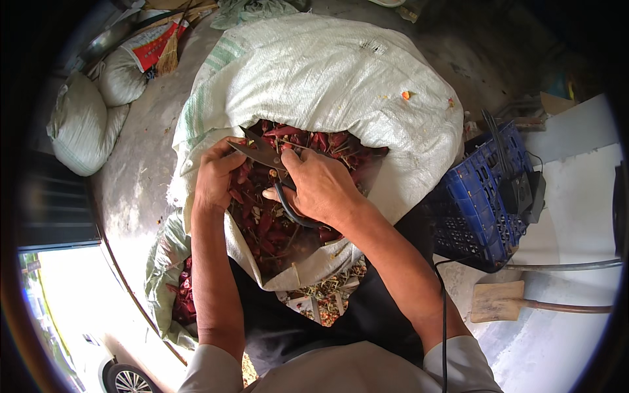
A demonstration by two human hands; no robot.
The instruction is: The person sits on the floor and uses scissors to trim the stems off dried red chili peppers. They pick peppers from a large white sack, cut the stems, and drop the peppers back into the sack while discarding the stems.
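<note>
A large white woven sack lies before me, its mouth full of dried red chili peppers. Over that mouth my right hand grips a pair of scissors with dark handles. The scissor blades are apart and point to the upper left. At their tips, my left hand has its thumb and fingers pinched together beside a small yellowish-green bit, perhaps a pepper stem. A red pepper seems to hang below these fingers, but the grip is partly hidden.
A blue plastic crate stands at the right, near a shovel. Another sack with red peppers is at my lower left. Filled white sacks and a straw broom lie upper left. Stem scraps lie between my legs.
</note>
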